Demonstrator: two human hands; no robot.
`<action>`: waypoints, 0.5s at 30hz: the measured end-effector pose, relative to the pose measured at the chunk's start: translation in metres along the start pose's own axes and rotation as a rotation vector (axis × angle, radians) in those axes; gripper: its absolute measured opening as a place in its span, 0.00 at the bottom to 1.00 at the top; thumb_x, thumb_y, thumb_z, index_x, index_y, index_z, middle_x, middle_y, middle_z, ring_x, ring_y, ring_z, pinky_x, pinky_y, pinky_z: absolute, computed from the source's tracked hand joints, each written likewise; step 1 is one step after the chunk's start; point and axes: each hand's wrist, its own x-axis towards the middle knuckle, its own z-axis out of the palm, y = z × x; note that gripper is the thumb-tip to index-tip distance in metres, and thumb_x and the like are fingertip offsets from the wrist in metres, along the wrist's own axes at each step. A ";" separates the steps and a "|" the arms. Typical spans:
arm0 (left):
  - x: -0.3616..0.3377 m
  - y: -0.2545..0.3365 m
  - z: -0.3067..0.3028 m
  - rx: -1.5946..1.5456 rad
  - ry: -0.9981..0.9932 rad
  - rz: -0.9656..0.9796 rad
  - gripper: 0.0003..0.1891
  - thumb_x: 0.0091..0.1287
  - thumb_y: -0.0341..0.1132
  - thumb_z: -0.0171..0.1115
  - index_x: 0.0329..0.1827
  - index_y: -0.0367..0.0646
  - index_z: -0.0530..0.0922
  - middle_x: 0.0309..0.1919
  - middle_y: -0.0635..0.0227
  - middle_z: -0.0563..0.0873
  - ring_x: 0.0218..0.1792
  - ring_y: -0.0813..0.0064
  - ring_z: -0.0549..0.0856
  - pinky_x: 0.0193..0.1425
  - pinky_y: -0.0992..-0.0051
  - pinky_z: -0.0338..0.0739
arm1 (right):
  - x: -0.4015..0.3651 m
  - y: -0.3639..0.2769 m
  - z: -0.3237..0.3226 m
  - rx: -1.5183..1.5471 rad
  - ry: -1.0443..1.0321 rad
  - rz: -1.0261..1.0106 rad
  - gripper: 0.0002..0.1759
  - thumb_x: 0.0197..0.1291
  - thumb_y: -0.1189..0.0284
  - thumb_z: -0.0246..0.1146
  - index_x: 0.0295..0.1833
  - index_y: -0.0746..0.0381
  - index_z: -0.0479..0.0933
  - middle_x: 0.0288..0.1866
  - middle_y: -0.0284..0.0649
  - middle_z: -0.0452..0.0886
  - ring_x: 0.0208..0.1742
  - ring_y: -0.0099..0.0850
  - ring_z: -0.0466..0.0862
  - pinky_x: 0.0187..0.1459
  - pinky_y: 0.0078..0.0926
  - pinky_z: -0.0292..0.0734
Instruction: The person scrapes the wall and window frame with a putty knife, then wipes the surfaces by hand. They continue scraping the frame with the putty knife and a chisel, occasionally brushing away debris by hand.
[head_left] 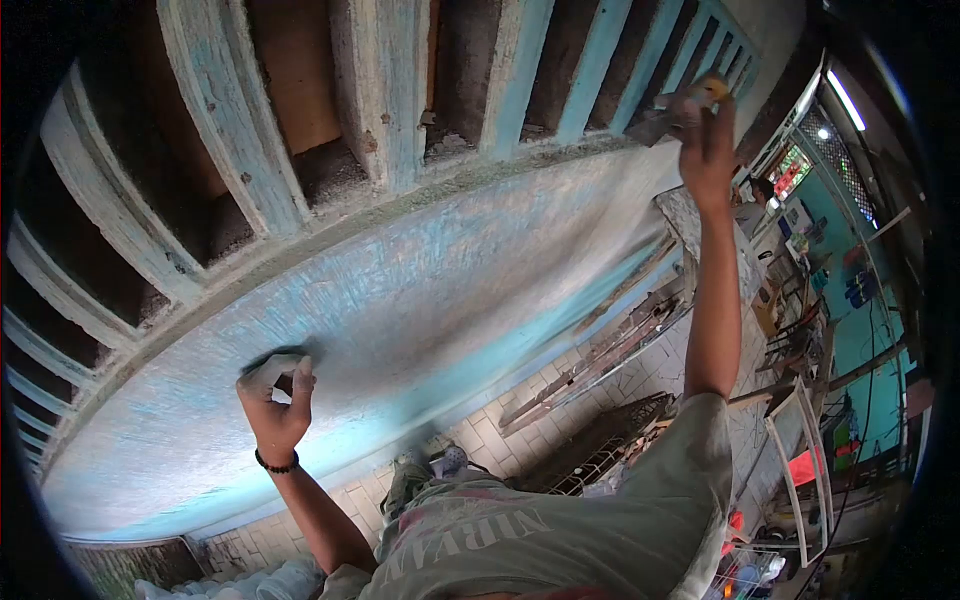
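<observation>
My right hand [708,160] is raised at the upper right, its fingers closed on a scraper [655,126]. The tool has a flat grey blade and a bit of yellow near the fingers, slightly blurred. Its blade is close to the foot of the blue balusters [595,72]. Lower left, my left hand [272,400] is curled against the wall [370,290], thumb and fingers brought together in a ring. A dark edge shows behind its fingers; I cannot tell whether that is a held thing or shadow. The wall has scratched, patchy blue and whitish paint.
A rough ledge [330,215] runs under the balusters. Below the wall lies a tiled floor [490,425] with long wooden strips [600,365] and a wire rack [590,465]. White plastic bags [250,582] lie lower left. Another person [755,205] is in the background right, near cluttered furniture.
</observation>
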 end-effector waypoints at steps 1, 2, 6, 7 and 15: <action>0.000 0.000 0.001 0.021 -0.008 0.008 0.07 0.73 0.27 0.70 0.35 0.36 0.87 0.26 0.63 0.90 0.22 0.78 0.88 0.27 0.80 0.77 | -0.002 0.007 0.005 0.004 -0.028 -0.007 0.12 0.87 0.70 0.52 0.65 0.65 0.66 0.51 0.46 0.89 0.47 0.33 0.91 0.48 0.32 0.88; -0.001 -0.001 0.001 0.024 -0.011 0.006 0.07 0.73 0.27 0.70 0.34 0.36 0.87 0.25 0.63 0.90 0.22 0.78 0.88 0.26 0.81 0.77 | -0.004 0.014 0.004 -0.064 -0.039 0.009 0.13 0.88 0.69 0.52 0.66 0.65 0.66 0.47 0.45 0.90 0.46 0.33 0.92 0.46 0.31 0.87; -0.004 -0.005 0.002 0.024 -0.015 -0.010 0.08 0.73 0.27 0.70 0.33 0.36 0.86 0.25 0.64 0.90 0.22 0.79 0.88 0.25 0.81 0.76 | -0.004 0.006 0.004 0.007 -0.070 0.111 0.12 0.85 0.71 0.55 0.63 0.68 0.73 0.48 0.46 0.91 0.46 0.31 0.92 0.45 0.30 0.85; -0.004 -0.006 0.002 0.020 -0.018 -0.010 0.08 0.73 0.27 0.70 0.33 0.36 0.86 0.25 0.64 0.90 0.21 0.79 0.87 0.25 0.81 0.76 | -0.002 0.006 0.001 -0.068 -0.086 0.152 0.12 0.84 0.72 0.57 0.61 0.69 0.76 0.49 0.47 0.91 0.46 0.31 0.92 0.46 0.30 0.85; -0.005 -0.007 0.003 -0.040 -0.009 -0.039 0.09 0.73 0.28 0.71 0.32 0.37 0.86 0.24 0.66 0.89 0.23 0.80 0.87 0.25 0.81 0.74 | -0.005 -0.005 -0.001 -0.397 -0.157 0.130 0.15 0.68 0.89 0.61 0.59 0.71 0.80 0.50 0.46 0.92 0.57 0.34 0.92 0.61 0.33 0.86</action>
